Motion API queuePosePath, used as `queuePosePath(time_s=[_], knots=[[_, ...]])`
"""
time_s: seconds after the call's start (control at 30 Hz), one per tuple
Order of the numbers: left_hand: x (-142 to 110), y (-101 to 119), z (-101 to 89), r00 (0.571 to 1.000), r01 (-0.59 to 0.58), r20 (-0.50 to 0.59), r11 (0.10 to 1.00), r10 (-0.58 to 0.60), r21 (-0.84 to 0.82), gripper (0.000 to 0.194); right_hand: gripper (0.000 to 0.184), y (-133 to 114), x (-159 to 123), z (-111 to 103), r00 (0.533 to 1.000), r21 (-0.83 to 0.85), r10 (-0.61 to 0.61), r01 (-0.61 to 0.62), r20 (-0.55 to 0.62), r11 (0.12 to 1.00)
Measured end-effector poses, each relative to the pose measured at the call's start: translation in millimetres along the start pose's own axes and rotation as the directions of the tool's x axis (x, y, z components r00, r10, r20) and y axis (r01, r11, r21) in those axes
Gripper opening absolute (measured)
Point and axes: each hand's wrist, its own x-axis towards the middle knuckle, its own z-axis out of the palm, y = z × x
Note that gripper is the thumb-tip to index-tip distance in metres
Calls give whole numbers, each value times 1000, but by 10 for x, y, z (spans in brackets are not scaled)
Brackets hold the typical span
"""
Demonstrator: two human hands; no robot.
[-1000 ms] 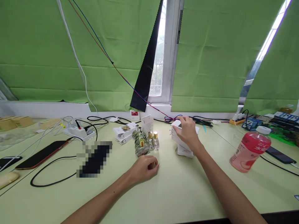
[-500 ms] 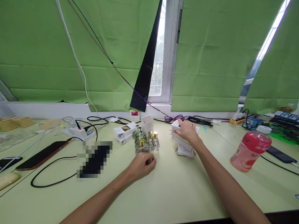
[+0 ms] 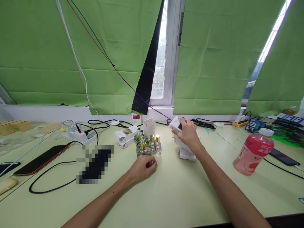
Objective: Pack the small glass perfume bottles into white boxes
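Note:
My right hand (image 3: pixel 190 136) is closed over a small white box (image 3: pixel 175 123), which tilts up at the top of a pile. Under it, more white boxes (image 3: pixel 187 154) are stacked, partly hidden by the hand. My left hand (image 3: pixel 142 167) rests on the table with its fingers curled in and nothing visible in them. Just beyond it stand several small glass bottles (image 3: pixel 158 146), some with gold caps; the left hand hides part of the nearest ones. A white folded card or box (image 3: pixel 149 127) stands upright behind the bottles. To their left lie other white boxes (image 3: pixel 125 136).
A pink drink bottle (image 3: pixel 254 152) with a white cap stands at the right, beside a dark phone (image 3: pixel 284 157). On the left are a large phone (image 3: pixel 41 160), a blurred dark object (image 3: pixel 96 166), looping cables and a white power strip (image 3: pixel 79 136). Green blinds (image 3: pixel 213 63) hang behind.
My right hand has tilted the top white box and shifted it slightly left on the stack. My left hand has moved a little left and stays curled near the bottles.

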Motion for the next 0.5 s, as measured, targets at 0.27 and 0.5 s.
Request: queuePosePath(time_s=[0.27, 0.5], knots=[[-44, 47, -45, 970, -102, -224, 994, 90, -41, 15, 68, -469, -431, -7, 963, 433, -184, 254, -198, 865], [-88, 66, -83, 912, -174, -400, 966, 86, -190, 68, 80, -601, -726, 215, 965, 611, -180, 260, -190, 748]])
